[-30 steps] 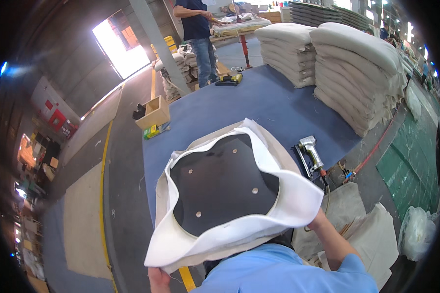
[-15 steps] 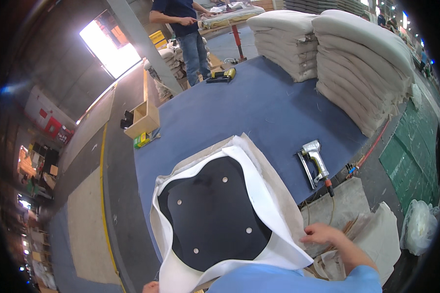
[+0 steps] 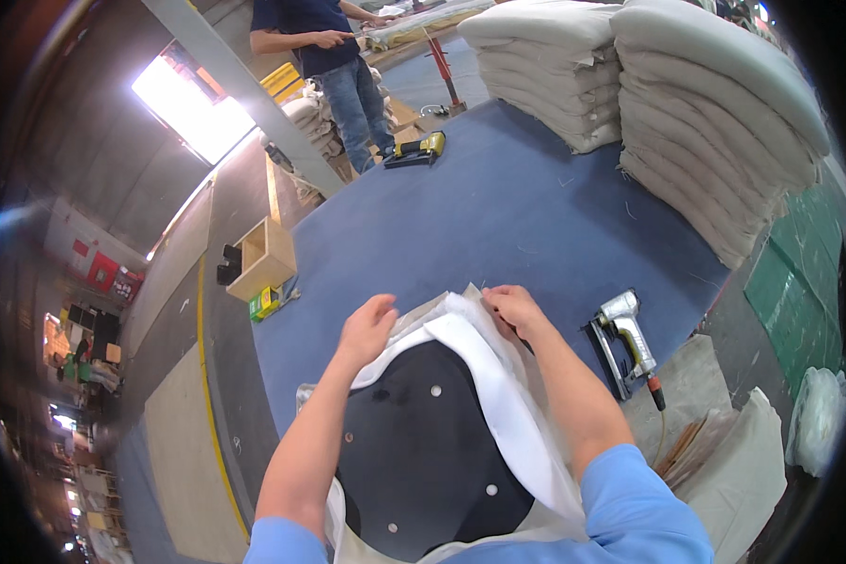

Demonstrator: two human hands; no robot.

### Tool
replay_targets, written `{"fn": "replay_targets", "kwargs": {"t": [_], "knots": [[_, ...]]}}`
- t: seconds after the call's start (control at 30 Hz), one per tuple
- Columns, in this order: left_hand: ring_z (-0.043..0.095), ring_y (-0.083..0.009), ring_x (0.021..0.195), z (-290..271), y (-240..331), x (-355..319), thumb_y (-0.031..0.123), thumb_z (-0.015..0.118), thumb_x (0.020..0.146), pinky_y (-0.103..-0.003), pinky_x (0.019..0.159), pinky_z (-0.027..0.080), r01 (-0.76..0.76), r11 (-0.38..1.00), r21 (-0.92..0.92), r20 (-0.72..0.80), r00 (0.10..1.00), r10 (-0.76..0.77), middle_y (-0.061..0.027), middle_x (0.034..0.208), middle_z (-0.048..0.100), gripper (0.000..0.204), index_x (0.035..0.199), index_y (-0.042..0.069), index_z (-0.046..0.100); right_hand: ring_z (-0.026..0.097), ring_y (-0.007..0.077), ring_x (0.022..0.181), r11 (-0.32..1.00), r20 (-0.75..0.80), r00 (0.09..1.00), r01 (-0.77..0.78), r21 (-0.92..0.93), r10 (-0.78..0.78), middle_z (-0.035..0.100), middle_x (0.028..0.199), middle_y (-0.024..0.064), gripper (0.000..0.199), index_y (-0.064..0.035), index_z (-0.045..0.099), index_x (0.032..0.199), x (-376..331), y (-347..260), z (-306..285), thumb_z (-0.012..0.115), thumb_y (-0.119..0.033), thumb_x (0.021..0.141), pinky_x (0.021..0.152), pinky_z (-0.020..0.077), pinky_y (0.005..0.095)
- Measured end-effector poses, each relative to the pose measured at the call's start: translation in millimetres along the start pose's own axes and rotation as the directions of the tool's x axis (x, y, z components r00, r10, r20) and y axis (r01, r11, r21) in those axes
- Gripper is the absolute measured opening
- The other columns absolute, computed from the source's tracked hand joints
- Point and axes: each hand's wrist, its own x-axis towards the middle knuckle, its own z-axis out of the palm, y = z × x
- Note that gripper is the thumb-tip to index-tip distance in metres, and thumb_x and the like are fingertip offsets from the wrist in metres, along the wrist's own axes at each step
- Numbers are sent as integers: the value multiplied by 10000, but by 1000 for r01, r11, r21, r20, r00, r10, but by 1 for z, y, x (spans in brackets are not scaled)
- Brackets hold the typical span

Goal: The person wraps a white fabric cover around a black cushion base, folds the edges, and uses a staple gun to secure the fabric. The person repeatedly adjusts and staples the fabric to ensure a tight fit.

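Two hands: both down on the far edge of a seat panel [image 3: 423,451], near each other but not touching.
Left hand [image 3: 367,331]: fingers loosely curled, resting on the white fabric [image 3: 498,395] at the panel's far-left corner; no firm clamp visible.
Right hand [image 3: 515,310]: fingers bent down onto the fabric's far edge, just right of the left hand (whether pinching or only pressing, cannot tell).
Seat panel: black, dotted with small pale fasteners, lying flat between the two forearms, directly below both hands.
White fabric: wrapped round the panel's rim, one wide band running from the hands back along the right forearm.
Blue table [image 3: 498,207]: carpeted surface under the panel, stretching away beyond the hands.
Staple gun [image 3: 625,329]: silver, lying on the table to the right of the right hand, well apart from it.
Yellow tool [image 3: 418,148]: far beyond the hands, near the table's far edge.
Stacked cushions [image 3: 714,122]: pale piles, far right of the hands.
Another person [image 3: 334,56]: standing past the table's far end.
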Motion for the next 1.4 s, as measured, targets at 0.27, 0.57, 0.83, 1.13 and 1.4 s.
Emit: {"fn": "replay_targets", "kwargs": {"t": [0.27, 0.57, 0.83, 1.13, 1.4], "knots": [[715, -288, 1025, 66, -9, 86, 256, 624, 947, -430, 906, 531, 67, 991, 117, 257, 962, -95, -188, 1039, 741, 293, 1129, 58, 740, 498, 74, 673, 970, -90, 969, 234, 59, -229, 618, 740, -11, 132, -43, 697, 913, 8, 18, 38, 668, -153, 979, 622, 421, 279], [669, -234, 775, 75, -19, 55, 163, 614, 972, -355, 742, 515, -36, 962, -270, -268, 963, -39, -133, 830, 711, 176, 988, 19, 714, 521, 111, 660, 811, -306, 756, 572, -120, -579, 598, 705, 35, 130, -13, 642, 931, -14, 0, 84, 648, -134, 977, 628, 449, 311], [575, -153, 770, 52, -28, 99, 291, 633, 991, -344, 704, 477, 327, 914, -240, 266, 928, -262, -19, 819, 661, 291, 994, 14, 723, 642, 229, 673, 813, -270, 767, 557, -171, -583, 693, 784, 112, 147, -28, 655, 1022, 19, 13, 86, 654, -161, 960, 650, 487, 386], [660, -251, 1054, 61, -3, 91, 374, 765, 879, -380, 918, 514, 331, 943, -33, 385, 875, -294, -180, 1164, 692, 641, 1326, -45, 577, 549, 112, 671, 939, -99, 934, 343, -10, -343, 649, 715, 37, 214, -11, 714, 889, 41, 14, 78, 659, -205, 960, 648, 451, 327], [626, -289, 1176, 61, 15, 62, 267, 776, 843, -392, 1003, 492, 330, 940, -91, 272, 916, -295, -226, 1267, 636, 757, 1441, -47, 436, 511, 110, 639, 922, -310, 891, 376, 91, -333, 609, 663, 15, 269, -11, 706, 869, 42, 22, 86, 654, -247, 987, 616, 429, 341]]}}
